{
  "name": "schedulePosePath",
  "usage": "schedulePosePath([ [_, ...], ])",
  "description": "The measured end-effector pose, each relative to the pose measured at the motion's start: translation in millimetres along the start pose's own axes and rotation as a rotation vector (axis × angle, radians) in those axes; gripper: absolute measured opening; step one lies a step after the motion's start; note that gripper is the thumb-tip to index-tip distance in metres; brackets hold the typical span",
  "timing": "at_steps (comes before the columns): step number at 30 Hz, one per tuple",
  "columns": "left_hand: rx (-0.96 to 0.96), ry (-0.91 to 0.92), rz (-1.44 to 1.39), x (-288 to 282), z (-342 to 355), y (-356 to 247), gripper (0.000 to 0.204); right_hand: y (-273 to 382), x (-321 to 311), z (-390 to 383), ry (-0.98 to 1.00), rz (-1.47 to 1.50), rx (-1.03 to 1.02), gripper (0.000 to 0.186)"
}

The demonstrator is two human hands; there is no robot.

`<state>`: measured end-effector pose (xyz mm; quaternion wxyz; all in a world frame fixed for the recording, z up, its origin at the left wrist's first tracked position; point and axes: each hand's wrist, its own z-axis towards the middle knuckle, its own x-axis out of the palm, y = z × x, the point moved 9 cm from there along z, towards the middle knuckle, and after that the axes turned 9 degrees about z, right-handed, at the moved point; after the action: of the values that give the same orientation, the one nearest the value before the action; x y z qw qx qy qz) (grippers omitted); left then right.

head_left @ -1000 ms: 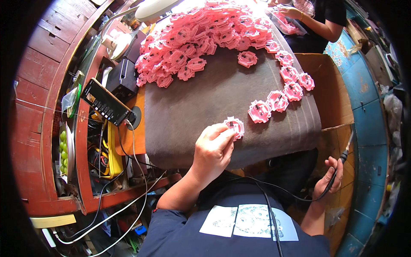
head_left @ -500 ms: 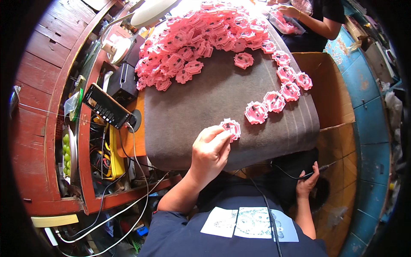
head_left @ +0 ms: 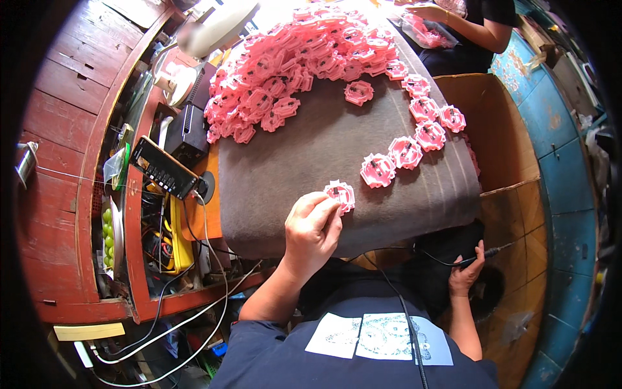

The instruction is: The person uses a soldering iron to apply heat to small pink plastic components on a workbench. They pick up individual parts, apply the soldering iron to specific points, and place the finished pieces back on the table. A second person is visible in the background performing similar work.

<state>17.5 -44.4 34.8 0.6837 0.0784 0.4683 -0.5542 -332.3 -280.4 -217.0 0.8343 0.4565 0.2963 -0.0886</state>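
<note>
My left hand [head_left: 306,235] is over the near part of the dark mat, its thumb and fingers pinched on the edge of a pink plastic part [head_left: 345,195]. The part is roughly round, with a notched rim and a small black piece on it. Low at the right, beside my thigh, my right hand [head_left: 462,277] is wrapped around a black corded pen-shaped tool [head_left: 494,251]. Its thin tip points right, away from the mat; its exact kind is unclear. Several similar pink parts [head_left: 405,153] lie in a line along the mat's right side.
A large heap of pink parts [head_left: 272,81] covers the far side of the mat [head_left: 285,162]. To the left are a propped phone [head_left: 162,167], cables and a lamp [head_left: 227,26]. A cardboard box [head_left: 495,129] stands right; beyond it, another person's arm [head_left: 483,32] holds a bag.
The whole view has shifted slightly. My left hand still pinches the pink part and my right hand still holds the tool. The other person's hand has moved a little.
</note>
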Motion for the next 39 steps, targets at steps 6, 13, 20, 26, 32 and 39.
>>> schedulePosePath([
  [6, -0.052, 0.005, -0.009, 7, 8, -2, 0.037, 3, 1, 2, -0.003, -0.005, -0.012, 0.054],
  [13, 0.048, 0.049, 0.144, 31, 34, -24, 0.047, 2, 1, 0, -0.016, 0.008, -0.03, 0.056],
  [20, 0.122, 0.142, 0.106, 78, 75, -57, 0.043, 4, 2, 0, -0.007, 0.049, 0.0, 0.054],
  [26, 0.276, 0.184, 0.008, 152, 118, -116, 0.043, -2, 2, -3, -0.003, 0.037, -0.017, 0.055],
  [32, 0.429, 0.133, -0.116, 163, 144, -137, 0.043, -7, -7, -5, -0.01, 0.051, 0.008, 0.053],
  [39, 0.109, 0.203, 0.199, 209, 177, -77, 0.06, -5, 0, -2, 0.009, 0.08, 0.023, 0.053],
])
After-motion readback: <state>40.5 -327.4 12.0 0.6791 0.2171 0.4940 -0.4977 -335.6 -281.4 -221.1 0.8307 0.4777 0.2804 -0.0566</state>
